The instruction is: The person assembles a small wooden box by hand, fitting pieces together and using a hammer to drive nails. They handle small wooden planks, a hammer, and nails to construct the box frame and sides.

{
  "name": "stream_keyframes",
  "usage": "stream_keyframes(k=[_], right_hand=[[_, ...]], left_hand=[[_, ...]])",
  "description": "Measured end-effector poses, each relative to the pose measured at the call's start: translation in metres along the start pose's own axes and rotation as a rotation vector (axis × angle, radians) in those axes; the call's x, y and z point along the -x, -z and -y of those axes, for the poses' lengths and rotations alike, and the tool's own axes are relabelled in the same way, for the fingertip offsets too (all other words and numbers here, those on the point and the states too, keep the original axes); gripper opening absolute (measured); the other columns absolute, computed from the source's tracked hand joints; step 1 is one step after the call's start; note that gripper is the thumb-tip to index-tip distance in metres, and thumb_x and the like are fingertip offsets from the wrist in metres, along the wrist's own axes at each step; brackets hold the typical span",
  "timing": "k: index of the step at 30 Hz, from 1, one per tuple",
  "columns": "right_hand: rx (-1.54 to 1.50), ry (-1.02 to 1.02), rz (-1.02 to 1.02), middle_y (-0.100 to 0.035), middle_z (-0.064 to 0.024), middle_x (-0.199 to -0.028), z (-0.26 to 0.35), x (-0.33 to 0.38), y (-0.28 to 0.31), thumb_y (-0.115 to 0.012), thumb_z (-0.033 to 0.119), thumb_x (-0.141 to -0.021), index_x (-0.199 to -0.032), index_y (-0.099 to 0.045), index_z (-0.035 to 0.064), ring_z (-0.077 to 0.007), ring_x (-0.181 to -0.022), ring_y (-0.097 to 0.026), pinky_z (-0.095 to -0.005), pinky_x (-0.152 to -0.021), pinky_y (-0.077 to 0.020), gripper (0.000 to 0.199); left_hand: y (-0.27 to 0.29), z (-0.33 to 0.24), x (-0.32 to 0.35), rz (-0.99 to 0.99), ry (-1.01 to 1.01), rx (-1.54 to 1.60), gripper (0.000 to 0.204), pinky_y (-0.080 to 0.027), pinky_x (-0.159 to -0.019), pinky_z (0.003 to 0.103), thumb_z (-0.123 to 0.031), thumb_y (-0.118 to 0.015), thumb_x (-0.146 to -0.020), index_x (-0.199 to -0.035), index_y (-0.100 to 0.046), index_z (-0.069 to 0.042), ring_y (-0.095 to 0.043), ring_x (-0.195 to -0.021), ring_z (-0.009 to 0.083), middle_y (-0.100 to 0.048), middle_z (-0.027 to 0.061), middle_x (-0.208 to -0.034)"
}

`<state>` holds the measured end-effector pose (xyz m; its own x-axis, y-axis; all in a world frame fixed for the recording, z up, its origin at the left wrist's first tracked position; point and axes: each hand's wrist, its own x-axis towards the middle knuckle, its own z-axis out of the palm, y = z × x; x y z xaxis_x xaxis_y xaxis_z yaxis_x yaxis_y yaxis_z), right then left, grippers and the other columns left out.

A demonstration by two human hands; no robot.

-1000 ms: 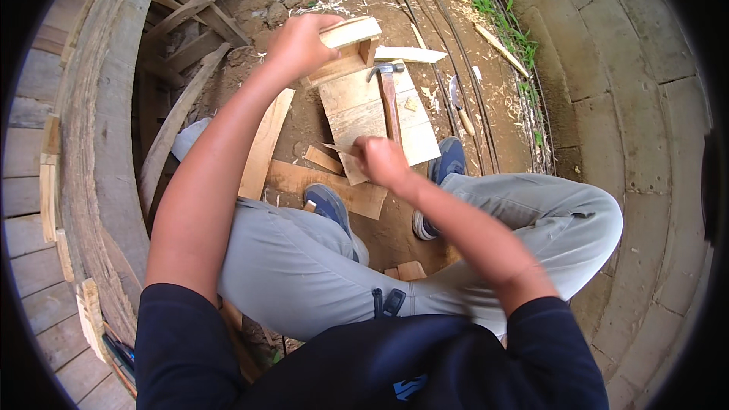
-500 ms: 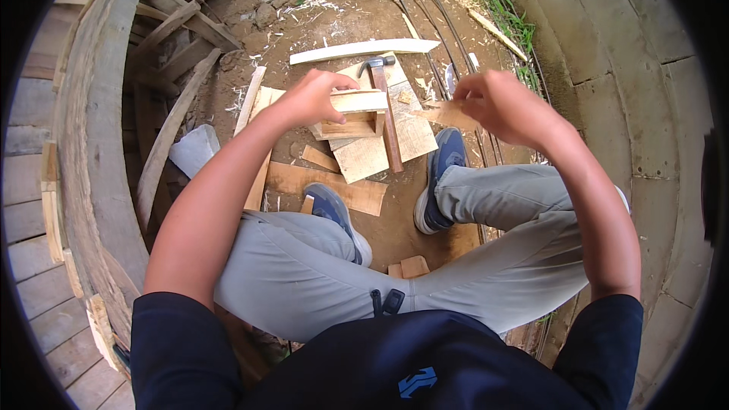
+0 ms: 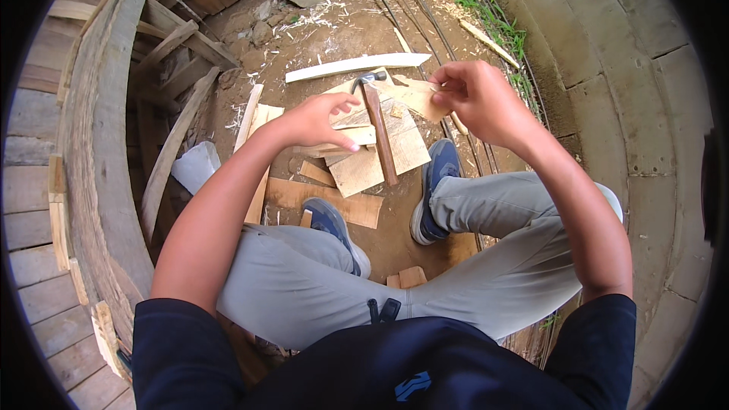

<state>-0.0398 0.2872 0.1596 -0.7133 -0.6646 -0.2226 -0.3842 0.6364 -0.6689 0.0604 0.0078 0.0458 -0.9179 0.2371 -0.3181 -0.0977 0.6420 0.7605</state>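
My right hand (image 3: 477,100) pinches a thin, flat piece of wood (image 3: 422,99) by its right end, over the boards. My left hand (image 3: 317,120) has its thumb and fingers spread beside a small wooden box (image 3: 358,135). Its thumb reaches over the box's edge; whether it touches is unclear, and the hand partly hides the box. A claw hammer (image 3: 381,133) with a brown wooden handle lies just right of the box. Under hammer and box is a pale wooden board (image 3: 406,153).
A long pale wood strip (image 3: 357,67) lies beyond the board. Brown planks (image 3: 342,199) rest by my left shoe (image 3: 332,222); my right shoe (image 3: 439,182) is beside the board. Old timbers (image 3: 106,137) stand left, a block wall (image 3: 607,68) right. Dark cables (image 3: 414,7) cross the ground.
My right hand has moved left with the thin wood piece, bringing it near the hammer head. My left hand has shifted slightly right and down over the box, which appears turned.
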Motion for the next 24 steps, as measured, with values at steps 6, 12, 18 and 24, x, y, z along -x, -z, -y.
stream_keyframes(k=[6,12,18,24], right_hand=[[-0.348,-0.014,-0.014,-0.076,-0.012,-0.092,0.01,-0.005,-0.003,-0.065,0.0,-0.097,-0.114,-0.07,-0.0079,-0.0133,-0.083,-0.07,-0.0308,-0.078,-0.0565,0.02],[-0.472,0.057,-0.123,-0.076,-0.0114,-0.093,0.01,-0.009,-0.015,-0.072,0.007,-0.094,-0.114,-0.072,-0.0059,-0.0115,-0.082,-0.07,-0.0284,-0.076,-0.0572,0.025],[-0.15,0.225,-0.328,-0.077,-0.0144,-0.094,0.02,-0.001,-0.03,-0.074,0.008,-0.091,-0.106,-0.077,-0.0006,-0.0199,-0.079,-0.074,-0.032,-0.072,-0.0584,0.018],[-0.014,0.548,-0.503,-0.073,-0.0164,-0.093,0.016,-0.002,-0.039,-0.075,0.01,-0.09,-0.104,-0.076,0.0,-0.031,-0.077,-0.072,-0.0367,-0.07,-0.0575,0.017]], left_hand=[[-0.01,-0.052,-0.01,-0.183,-0.182,0.593,0.063,-0.052,-0.103,0.039,-0.043,-0.069,-0.098,-0.135,-0.058,0.007,-0.067,-0.116,0.0251,-0.07,0.0159,-0.122],[-0.021,-0.103,-0.001,-0.4,-0.111,0.92,0.033,-0.062,-0.076,0.029,-0.024,-0.064,-0.103,-0.115,-0.066,0.007,-0.072,-0.086,0.0149,-0.073,0.0122,-0.1],[-0.02,-0.109,0.004,-0.474,-0.022,0.887,0.029,-0.063,-0.078,0.03,-0.02,-0.065,-0.103,-0.11,-0.066,0.008,-0.074,-0.084,0.0177,-0.073,0.0132,-0.096],[-0.01,-0.106,0.001,-0.422,-0.084,0.928,0.029,-0.064,-0.08,0.033,-0.021,-0.061,-0.105,-0.113,-0.066,0.007,-0.075,-0.09,0.0221,-0.073,0.0148,-0.099]])
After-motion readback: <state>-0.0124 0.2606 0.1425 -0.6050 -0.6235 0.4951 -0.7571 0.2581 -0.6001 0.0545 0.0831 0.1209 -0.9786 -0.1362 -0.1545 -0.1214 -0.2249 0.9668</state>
